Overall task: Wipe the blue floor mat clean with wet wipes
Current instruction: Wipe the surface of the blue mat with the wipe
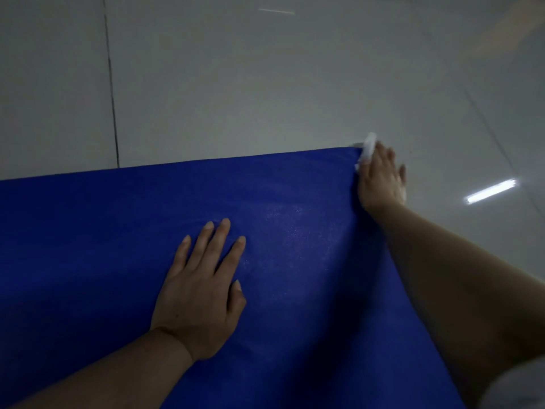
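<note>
Head view, blue floor mat [103, 231] spread flat on grey tiled floor [236, 84], left hand [200, 293] palm-down on mat, fingers straight and spread, holding nothing, right hand [380, 178] at mat's far right corner, pressing white wet wipe [368, 147], finger curl indistinct, no legible writing.

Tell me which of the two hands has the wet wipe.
The right hand, at the far right corner of the blue mat, has the white wipe under its fingers. The left hand lies flat on the mat, holding nothing.
</note>
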Action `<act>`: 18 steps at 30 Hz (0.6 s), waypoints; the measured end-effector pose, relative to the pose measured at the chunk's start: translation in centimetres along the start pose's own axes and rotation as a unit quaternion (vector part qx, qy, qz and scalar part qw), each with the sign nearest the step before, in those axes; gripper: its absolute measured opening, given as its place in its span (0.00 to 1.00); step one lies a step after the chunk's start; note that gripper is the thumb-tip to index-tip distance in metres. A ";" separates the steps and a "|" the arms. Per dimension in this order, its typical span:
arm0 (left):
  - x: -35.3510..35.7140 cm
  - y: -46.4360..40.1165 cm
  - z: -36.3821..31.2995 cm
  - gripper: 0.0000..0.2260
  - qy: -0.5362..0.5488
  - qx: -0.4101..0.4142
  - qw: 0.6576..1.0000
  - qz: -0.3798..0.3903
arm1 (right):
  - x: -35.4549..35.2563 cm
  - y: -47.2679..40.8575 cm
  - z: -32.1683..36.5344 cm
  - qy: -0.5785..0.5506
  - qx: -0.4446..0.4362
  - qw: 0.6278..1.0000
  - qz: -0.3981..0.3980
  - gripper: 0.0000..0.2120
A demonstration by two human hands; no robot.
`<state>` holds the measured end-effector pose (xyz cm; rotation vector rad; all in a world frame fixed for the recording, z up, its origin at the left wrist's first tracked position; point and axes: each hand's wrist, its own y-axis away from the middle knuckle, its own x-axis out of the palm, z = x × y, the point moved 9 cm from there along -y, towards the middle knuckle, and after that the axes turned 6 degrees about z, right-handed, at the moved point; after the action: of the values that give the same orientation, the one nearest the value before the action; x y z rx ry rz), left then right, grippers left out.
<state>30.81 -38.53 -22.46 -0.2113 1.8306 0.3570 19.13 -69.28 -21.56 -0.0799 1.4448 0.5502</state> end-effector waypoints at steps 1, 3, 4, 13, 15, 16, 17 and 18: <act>0.0 0.0 0.0 0.25 0.001 0.000 1.000 0.000 | -0.4 -0.1 -1.3 -0.008 0.061 0.998 -0.013 0.25; 0.0 0.0 0.0 0.26 0.003 -0.001 1.000 0.001 | -2.0 0.8 -1.5 0.013 0.104 0.991 -0.089 0.24; 0.0 0.0 0.0 0.26 0.004 -0.003 1.000 0.000 | -2.7 1.2 -0.5 0.006 0.072 0.990 -0.120 0.24; -0.1 0.0 0.0 0.26 -0.004 -0.003 1.000 -0.001 | -0.1 0.1 -2.7 -0.069 0.086 0.994 -0.020 0.25; 0.0 0.0 0.1 0.26 -0.004 -0.004 1.000 0.003 | 0.4 0.9 -3.4 -0.057 0.101 0.993 0.002 0.25; 0.0 0.0 0.1 0.26 -0.004 -0.004 1.000 0.003 | 0.7 1.8 -2.2 -0.029 0.066 0.997 -0.003 0.25; 0.0 0.0 0.1 0.26 -0.003 -0.004 1.000 0.002 | 1.1 3.1 -0.5 -0.008 0.013 1.000 -0.008 0.25; 0.0 0.1 0.0 0.26 -0.002 -0.004 1.000 0.002 | 1.5 4.3 1.0 0.004 -0.047 0.999 -0.016 0.24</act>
<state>30.84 -38.46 -22.44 -0.2123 1.8259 0.3670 18.35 -64.69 -21.67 -0.1785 1.4233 0.5923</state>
